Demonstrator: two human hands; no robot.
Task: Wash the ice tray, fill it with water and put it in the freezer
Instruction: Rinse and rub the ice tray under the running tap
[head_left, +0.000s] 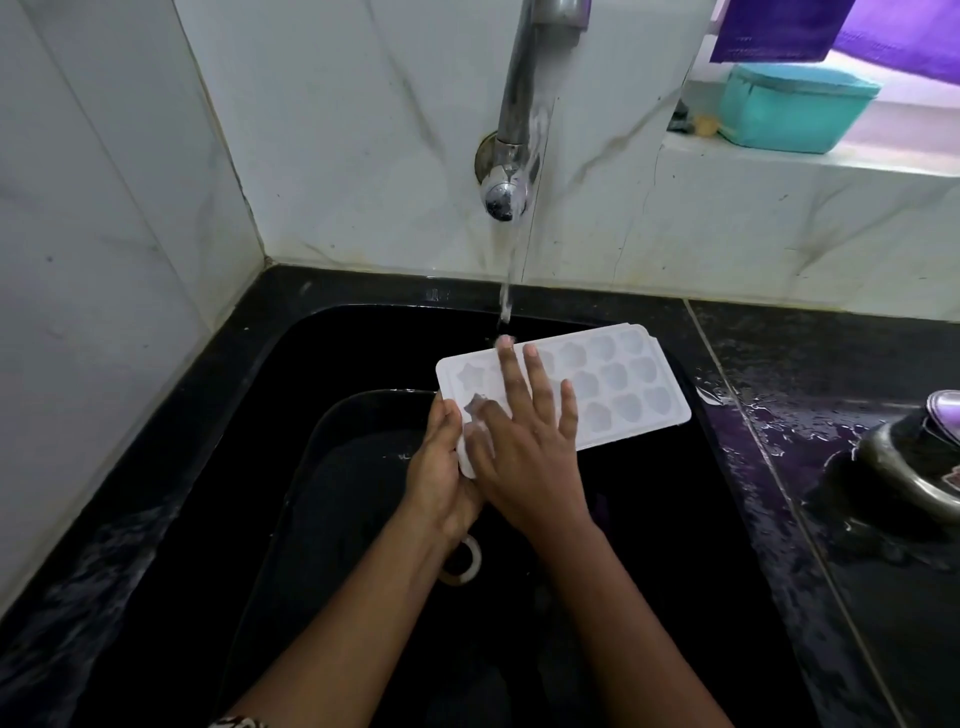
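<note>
A white ice tray (618, 384) with star and shell shaped cups is held over the black sink (322, 343), tilted, its far end toward the right. My left hand (441, 467) grips the tray's near left corner. My right hand (524, 441) lies flat on top of the tray with fingers spread, covering its left half. Water runs from the steel tap (511, 130) in a thin stream that lands at my right fingertips on the tray's far edge.
A dark tub (332, 467) of water sits in the sink under the tray. The black counter (810, 415) on the right is wet and carries a steel vessel (914, 462). A teal box (795, 104) stands on the ledge at the back right. White tiled walls close the left and back.
</note>
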